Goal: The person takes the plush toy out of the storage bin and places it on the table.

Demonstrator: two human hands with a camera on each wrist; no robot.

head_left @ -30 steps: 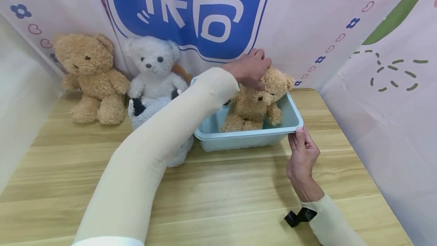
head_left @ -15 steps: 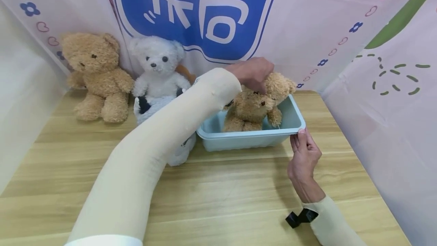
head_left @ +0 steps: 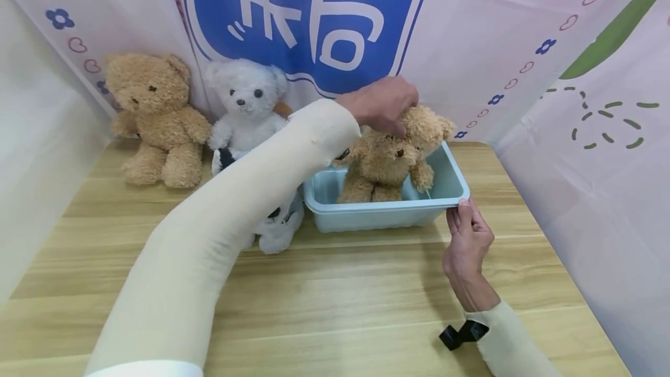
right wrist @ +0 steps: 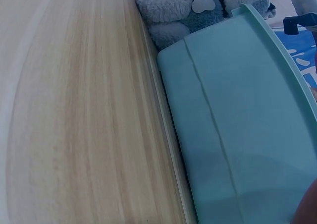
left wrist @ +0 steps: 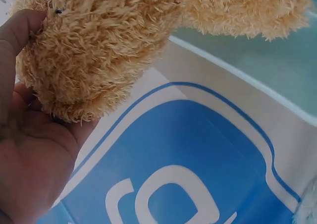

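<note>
A curly light-brown teddy bear (head_left: 384,167) sits upright in a pale-blue plastic bin (head_left: 366,207) in the head view. My left hand (head_left: 381,103) reaches across from the left and grips the bear's head from above. In the left wrist view, the left hand (left wrist: 34,149) has its thumb on the bear's face near an eye and its fingers behind the head (left wrist: 89,60). My right hand (head_left: 468,240) pinches the bin's near right corner by the rim. Only a sliver of the right hand (right wrist: 307,206) shows beside the bin wall (right wrist: 237,105) in the right wrist view.
Left of the bin, another brown teddy bear (head_left: 162,127) and a white bear (head_left: 248,109) sit against the printed cloth (head_left: 471,34). A grey-and-white plush toy (head_left: 277,228) lies in front, partly behind my left sleeve. All stand on a wood-grain table (head_left: 335,295).
My left hand dipped with the bear's head half a second ago and has risen again. The right hand stays at the bin corner. The head view has shifted slightly.
</note>
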